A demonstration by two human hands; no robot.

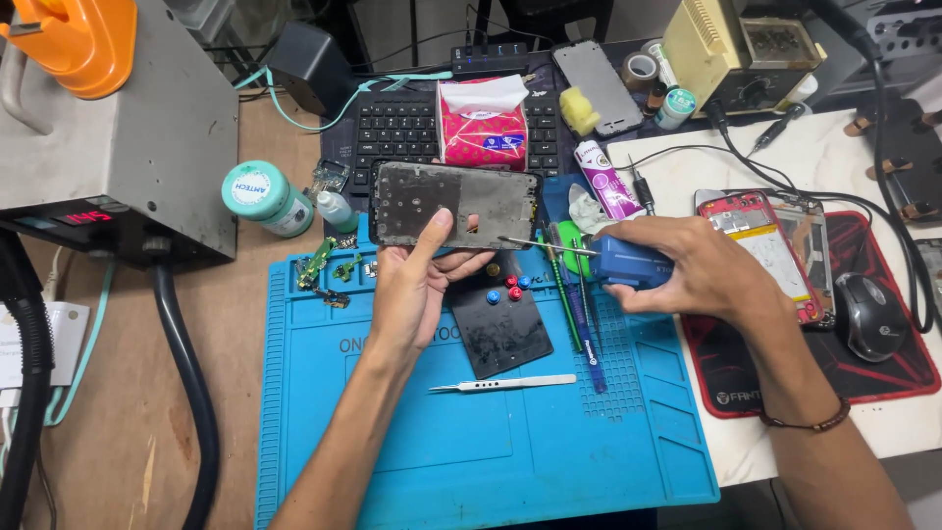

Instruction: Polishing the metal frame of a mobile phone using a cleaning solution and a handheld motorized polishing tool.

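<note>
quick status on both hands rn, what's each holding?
Left hand: closed on the phone frame, thumb on its face.
Right hand: closed around a blue electric screwdriver, bit touching the frame's right edge.

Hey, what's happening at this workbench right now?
A person is working on an opened phone over a blue repair mat. The left hand holds up a dark phone frame by its lower edge, thumb pressed on its face. The right hand grips a blue electric screwdriver, its thin bit pointing at the frame's right end. Small red and blue caps sit on a dark panel below, white tweezers lie on the mat, and another opened phone rests to the right.
</note>
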